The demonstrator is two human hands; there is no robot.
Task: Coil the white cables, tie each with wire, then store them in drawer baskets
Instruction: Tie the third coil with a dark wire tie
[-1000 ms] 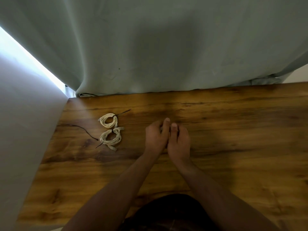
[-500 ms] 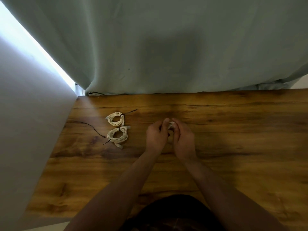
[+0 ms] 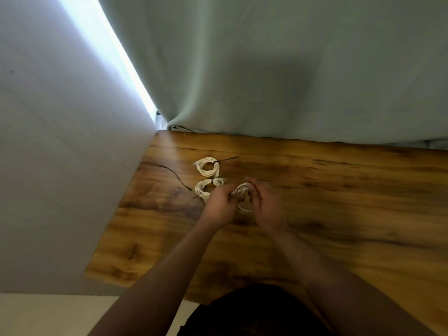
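A coiled white cable (image 3: 243, 199) is held between both hands just above the wooden table (image 3: 339, 195). My left hand (image 3: 219, 206) pinches its left side and my right hand (image 3: 266, 204) grips its right side; much of the coil is hidden by fingers. Two other white coils lie to the left: the far coil (image 3: 208, 166), bound with dark wire, and the near coil (image 3: 206, 189), also bound with wire and partly behind my left hand. A loose dark wire (image 3: 175, 176) lies further left on the table.
A grey-green curtain (image 3: 266, 69) hangs along the table's back edge. A pale wall (image 3: 60, 166) borders the table's left edge. A dark garment (image 3: 254, 311) fills the bottom centre. No drawer or basket is in view.
The view has swung, so the table sits further right. My hands have parted slightly and shifted toward the two tied coils, and the white coil between them now shows.
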